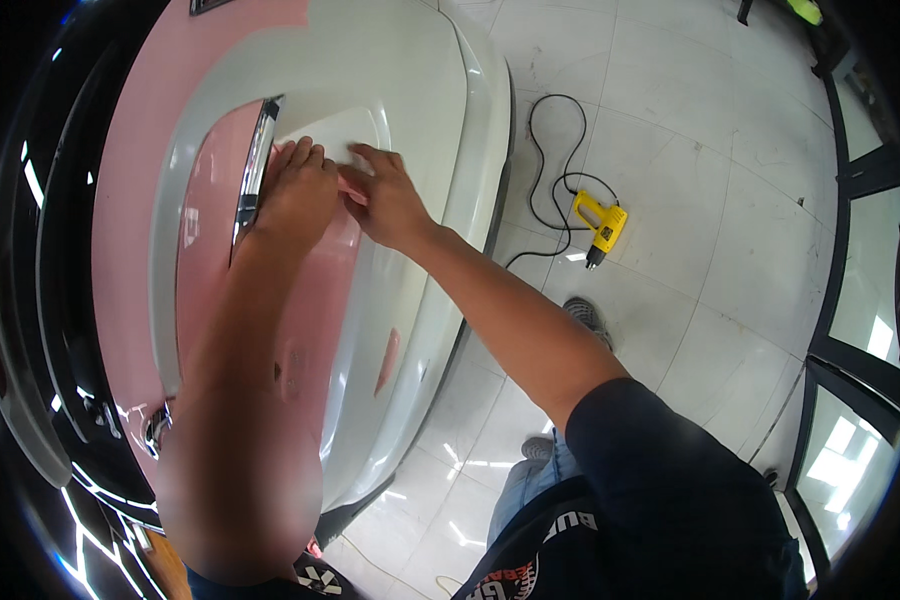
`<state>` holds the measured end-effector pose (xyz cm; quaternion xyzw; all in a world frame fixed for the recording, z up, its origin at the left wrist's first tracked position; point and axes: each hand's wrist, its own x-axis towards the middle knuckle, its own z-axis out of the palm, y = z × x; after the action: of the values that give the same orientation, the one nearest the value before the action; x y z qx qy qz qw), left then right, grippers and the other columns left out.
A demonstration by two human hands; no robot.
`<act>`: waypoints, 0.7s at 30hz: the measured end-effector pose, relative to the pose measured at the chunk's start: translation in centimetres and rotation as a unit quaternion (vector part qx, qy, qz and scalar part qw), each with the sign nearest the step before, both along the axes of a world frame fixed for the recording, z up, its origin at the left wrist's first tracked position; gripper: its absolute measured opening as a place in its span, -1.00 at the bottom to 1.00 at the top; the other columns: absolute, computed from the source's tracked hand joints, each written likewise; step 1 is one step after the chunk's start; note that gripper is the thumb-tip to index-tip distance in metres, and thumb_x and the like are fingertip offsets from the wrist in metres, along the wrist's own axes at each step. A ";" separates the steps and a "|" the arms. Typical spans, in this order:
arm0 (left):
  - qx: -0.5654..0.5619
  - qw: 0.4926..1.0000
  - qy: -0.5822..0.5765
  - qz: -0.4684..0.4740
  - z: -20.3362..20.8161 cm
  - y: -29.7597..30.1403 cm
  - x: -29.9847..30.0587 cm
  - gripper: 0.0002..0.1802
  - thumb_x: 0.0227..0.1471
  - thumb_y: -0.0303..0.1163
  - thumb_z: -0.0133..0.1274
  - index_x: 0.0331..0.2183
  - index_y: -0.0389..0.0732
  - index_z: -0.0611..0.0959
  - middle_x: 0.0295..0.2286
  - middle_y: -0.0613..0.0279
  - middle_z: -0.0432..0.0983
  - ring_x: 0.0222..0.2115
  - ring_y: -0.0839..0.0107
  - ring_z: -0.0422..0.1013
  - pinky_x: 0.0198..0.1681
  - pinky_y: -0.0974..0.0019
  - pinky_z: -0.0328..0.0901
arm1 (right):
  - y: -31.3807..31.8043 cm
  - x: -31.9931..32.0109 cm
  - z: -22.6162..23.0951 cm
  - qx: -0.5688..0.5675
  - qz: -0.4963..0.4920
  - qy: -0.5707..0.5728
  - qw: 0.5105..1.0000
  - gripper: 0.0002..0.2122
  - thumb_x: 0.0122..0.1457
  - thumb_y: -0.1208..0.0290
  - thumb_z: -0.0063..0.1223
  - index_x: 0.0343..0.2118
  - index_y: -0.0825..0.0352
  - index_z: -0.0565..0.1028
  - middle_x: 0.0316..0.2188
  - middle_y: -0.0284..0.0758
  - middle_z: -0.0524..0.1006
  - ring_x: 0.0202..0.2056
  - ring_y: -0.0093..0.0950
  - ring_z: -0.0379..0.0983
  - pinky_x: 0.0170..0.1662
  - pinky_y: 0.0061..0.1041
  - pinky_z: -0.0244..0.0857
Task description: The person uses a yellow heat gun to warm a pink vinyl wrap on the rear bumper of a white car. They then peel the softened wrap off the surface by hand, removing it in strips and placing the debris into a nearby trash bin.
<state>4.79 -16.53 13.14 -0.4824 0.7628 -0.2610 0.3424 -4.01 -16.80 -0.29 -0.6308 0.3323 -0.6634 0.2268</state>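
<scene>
Pink film covers much of the white car's rear panel, and its upper edge runs between my two hands. My left hand is closed at that edge, close beside the chrome trim strip. Its fingers are bent and pressed together, and their undersides are hidden. Just to the right, my right hand pinches the film between thumb and fingers over the white recess. Bare white paint shows above and to the right of both hands.
A yellow heat gun lies on the tiled floor to the right, its black cord looping toward the bumper. My shoes stand beside the car. Dark-framed glass doors line the far right.
</scene>
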 end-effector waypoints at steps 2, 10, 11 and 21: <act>0.026 0.999 -0.005 0.026 0.6 0.0 -1.3 -0.72 -0.08 -0.51 -0.02 -0.23 -0.28 0.53 -0.13 0.09 0.44 0.03 0.25 0.28 0.17 0.24 0.09 | -0.5 0.9 -0.4 0.060 0.086 -0.091 0.990 -0.72 -0.06 0.60 0.09 -0.22 0.33 0.46 -0.32 -0.11 0.45 -0.25 -0.15 0.41 -0.15 -0.33 0.33; 0.008 0.996 0.080 0.040 2.5 11.9 -1.2 -0.80 -0.07 -0.53 -0.04 -0.30 -0.22 0.53 -0.35 0.08 0.46 -0.23 0.17 0.40 -0.07 0.20 0.27 | 10.5 -2.0 1.9 0.223 0.245 0.037 0.943 -0.74 0.00 0.65 -0.01 -0.20 0.32 0.49 -0.25 -0.14 0.51 -0.18 -0.19 0.44 -0.18 -0.30 0.32; -0.004 0.991 0.133 0.003 1.7 17.9 0.0 -0.89 0.02 -0.43 -0.09 -0.39 -0.21 0.51 -0.41 0.14 0.44 -0.34 0.24 0.42 -0.19 0.22 0.34 | 15.0 -2.8 1.7 0.225 0.270 0.070 0.934 -0.75 0.00 0.67 -0.03 -0.23 0.31 0.50 -0.26 -0.15 0.51 -0.17 -0.19 0.43 -0.16 -0.27 0.31; 0.059 0.954 0.259 0.135 9.8 30.7 -6.8 -0.56 -0.14 -0.54 0.03 -0.11 -0.28 0.49 -0.07 -0.03 0.38 -0.01 0.10 0.29 0.04 0.03 0.19 | 27.4 -9.2 4.9 0.154 0.284 -0.019 0.946 -0.73 -0.06 0.69 0.03 -0.23 0.41 0.46 -0.24 -0.18 0.46 -0.16 -0.21 0.38 -0.12 -0.36 0.32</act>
<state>-2.05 14.17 22.93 -0.6111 0.7670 -0.0329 0.1926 -13.18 10.63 4.59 -0.6438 0.2335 -0.5240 0.5065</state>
